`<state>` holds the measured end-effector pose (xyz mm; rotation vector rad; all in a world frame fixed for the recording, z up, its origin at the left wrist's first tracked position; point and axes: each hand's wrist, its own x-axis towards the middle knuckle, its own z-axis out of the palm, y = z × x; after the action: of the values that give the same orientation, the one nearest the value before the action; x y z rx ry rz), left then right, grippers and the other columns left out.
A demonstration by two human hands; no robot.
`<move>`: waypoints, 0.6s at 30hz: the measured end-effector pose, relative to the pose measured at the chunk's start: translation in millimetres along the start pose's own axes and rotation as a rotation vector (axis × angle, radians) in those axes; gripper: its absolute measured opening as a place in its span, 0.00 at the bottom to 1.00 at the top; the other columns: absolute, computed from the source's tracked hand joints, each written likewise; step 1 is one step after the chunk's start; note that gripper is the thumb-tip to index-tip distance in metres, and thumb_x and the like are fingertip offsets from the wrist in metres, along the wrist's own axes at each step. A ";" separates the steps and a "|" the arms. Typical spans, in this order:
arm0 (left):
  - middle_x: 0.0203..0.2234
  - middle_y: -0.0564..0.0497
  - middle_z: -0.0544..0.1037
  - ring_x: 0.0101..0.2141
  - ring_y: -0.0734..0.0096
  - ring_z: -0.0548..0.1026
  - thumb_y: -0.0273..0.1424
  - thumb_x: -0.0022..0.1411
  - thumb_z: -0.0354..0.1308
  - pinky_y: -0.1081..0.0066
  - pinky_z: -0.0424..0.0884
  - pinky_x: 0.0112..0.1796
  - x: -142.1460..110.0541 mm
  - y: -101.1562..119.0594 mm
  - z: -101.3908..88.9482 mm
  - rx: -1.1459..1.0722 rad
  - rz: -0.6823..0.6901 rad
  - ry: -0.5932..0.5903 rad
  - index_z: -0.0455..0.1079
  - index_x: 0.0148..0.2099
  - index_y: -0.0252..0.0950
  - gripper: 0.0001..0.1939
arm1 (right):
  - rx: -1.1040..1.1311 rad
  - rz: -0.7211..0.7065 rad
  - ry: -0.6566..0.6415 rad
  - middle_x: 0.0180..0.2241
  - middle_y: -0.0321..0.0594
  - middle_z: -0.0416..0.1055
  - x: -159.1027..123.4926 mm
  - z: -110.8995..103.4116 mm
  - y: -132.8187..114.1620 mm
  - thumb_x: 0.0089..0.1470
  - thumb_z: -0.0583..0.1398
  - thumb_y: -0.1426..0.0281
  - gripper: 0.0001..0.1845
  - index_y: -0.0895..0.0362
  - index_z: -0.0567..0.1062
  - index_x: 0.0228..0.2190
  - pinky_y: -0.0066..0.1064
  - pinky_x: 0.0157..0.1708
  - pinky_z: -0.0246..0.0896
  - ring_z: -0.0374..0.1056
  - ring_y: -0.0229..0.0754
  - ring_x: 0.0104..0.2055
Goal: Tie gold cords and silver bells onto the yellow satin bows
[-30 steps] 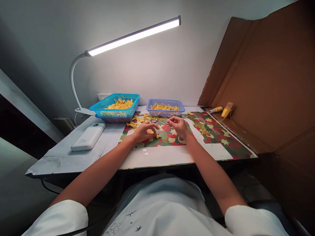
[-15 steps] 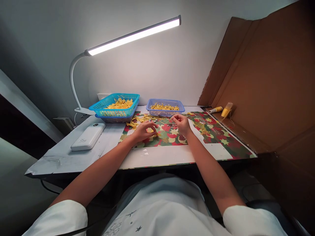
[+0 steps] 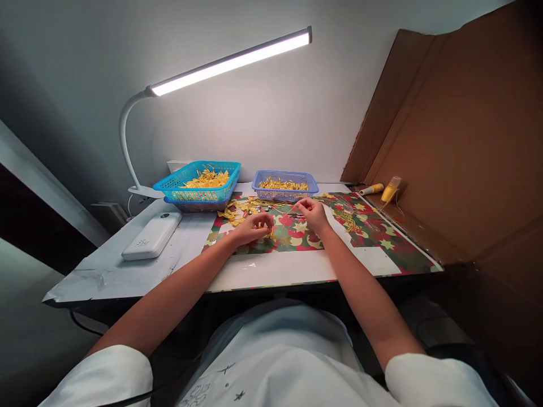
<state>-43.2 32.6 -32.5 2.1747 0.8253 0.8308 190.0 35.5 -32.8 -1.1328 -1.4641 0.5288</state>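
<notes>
My left hand (image 3: 254,227) is closed low over the patterned mat (image 3: 299,243), fingers curled over a small yellow piece that is mostly hidden. From the fingertips of my right hand (image 3: 313,215), pinched together, a thin pale-yellow thread (image 3: 289,217) slants down toward my left hand. Behind my left hand lie yellow ribbon-like pieces (image 3: 229,216) and a few small shiny round bits (image 3: 258,209). Dark slim tools (image 3: 296,215) rest on the mat between my hands, partly covered by my right one.
At the back stand a turquoise basket (image 3: 197,195) of yellow pieces, stacked on another basket, and a blue basket (image 3: 285,194). A white power bank (image 3: 151,236) lies left, under a lit lamp (image 3: 233,62). Rightward are gold strands (image 3: 350,221), a yellow-filled bottle (image 3: 390,190) and cardboard (image 3: 449,141).
My left hand has turned a little and its fingers have drawn closer together, shifting slightly right. My right hand stays almost in place with the thread.
</notes>
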 end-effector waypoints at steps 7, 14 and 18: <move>0.27 0.52 0.74 0.31 0.72 0.69 0.31 0.50 0.51 0.72 0.65 0.34 2.0 4.1 -1.7 -0.008 0.068 0.007 0.69 0.28 0.36 0.06 | 0.023 -0.006 0.027 0.24 0.37 0.70 -0.1 -3.5 -1.7 0.45 0.59 0.59 0.13 0.57 0.74 0.24 0.29 0.26 0.56 0.58 0.36 0.24; 0.27 0.53 0.75 0.30 0.72 0.69 0.31 0.51 0.52 0.73 0.65 0.31 0.1 3.7 -1.5 0.040 0.030 -0.006 0.71 0.29 0.35 0.08 | -0.044 0.006 0.041 0.22 0.35 0.67 2.7 -11.0 2.5 0.44 0.59 0.58 0.14 0.57 0.73 0.23 0.29 0.26 0.54 0.56 0.36 0.24; 0.27 0.53 0.76 0.29 0.72 0.68 0.30 0.52 0.52 0.73 0.64 0.31 -0.5 5.8 -1.5 0.074 0.025 -0.015 0.72 0.30 0.35 0.08 | -0.069 0.000 0.053 0.21 0.35 0.66 2.6 -13.9 2.8 0.44 0.58 0.59 0.13 0.56 0.73 0.23 0.30 0.27 0.55 0.57 0.37 0.25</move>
<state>-42.7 29.3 -27.4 2.2577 0.8349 0.8065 204.2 35.3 -30.5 -1.1919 -1.4455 0.4480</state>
